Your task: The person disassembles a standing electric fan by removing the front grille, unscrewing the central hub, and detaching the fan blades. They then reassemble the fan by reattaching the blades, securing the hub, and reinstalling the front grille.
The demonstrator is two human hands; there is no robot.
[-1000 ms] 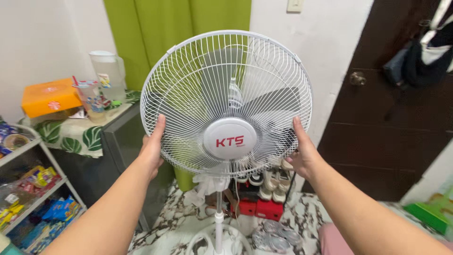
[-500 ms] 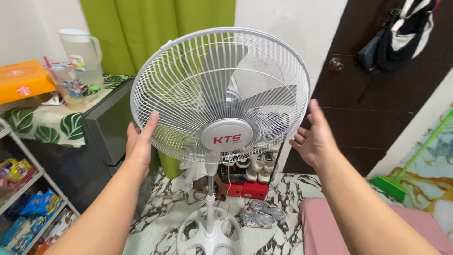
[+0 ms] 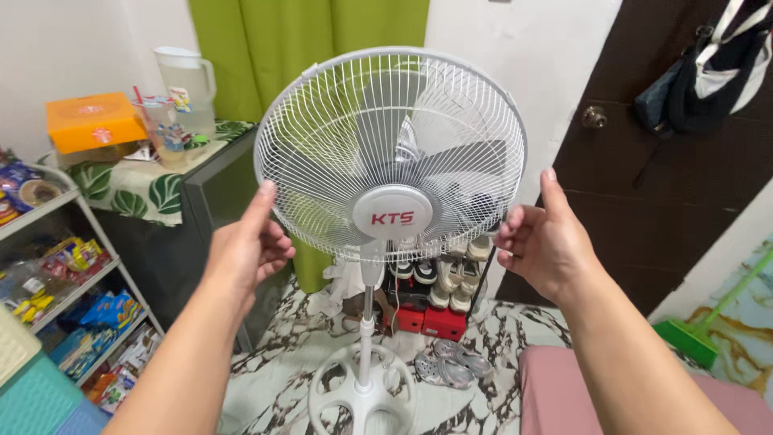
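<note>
We begin with the room: a dark brown door [image 3: 644,201] fills the right side, with a bag [image 3: 717,76] hanging on it, and a green curtain [image 3: 322,48] hangs behind the middle. Low on the left stands a dark cabinet under a leaf-print cloth [image 3: 137,185], carrying an orange box [image 3: 93,121] and a clear pitcher [image 3: 187,84]; beside it a white shelf rack [image 3: 64,274] holds packets of snacks. The floor [image 3: 515,338] is marble-patterned.

In the centre stands the white pedestal fan [image 3: 392,157], upright on its pole with the round base [image 3: 362,395] on the floor, in front of a low shoe rack [image 3: 439,282]. Its wire grille is fitted over the blades, and the hub cap sits in the middle.

Our left hand [image 3: 245,246] is at the lower left edge of the grille, fingers loosely curled and the thumb raised along the rim; whether it touches the wire we cannot tell. Our right hand [image 3: 543,242] is just beside the lower right edge, fingers half curled, thumb up, and appears to be apart from the rim. Neither hand closes on anything.

As far as we can judge, the fan head is assembled and standing in place, with the front grille seated. Whether any clip or fastening on the rim is left to secure, we cannot see.
</note>
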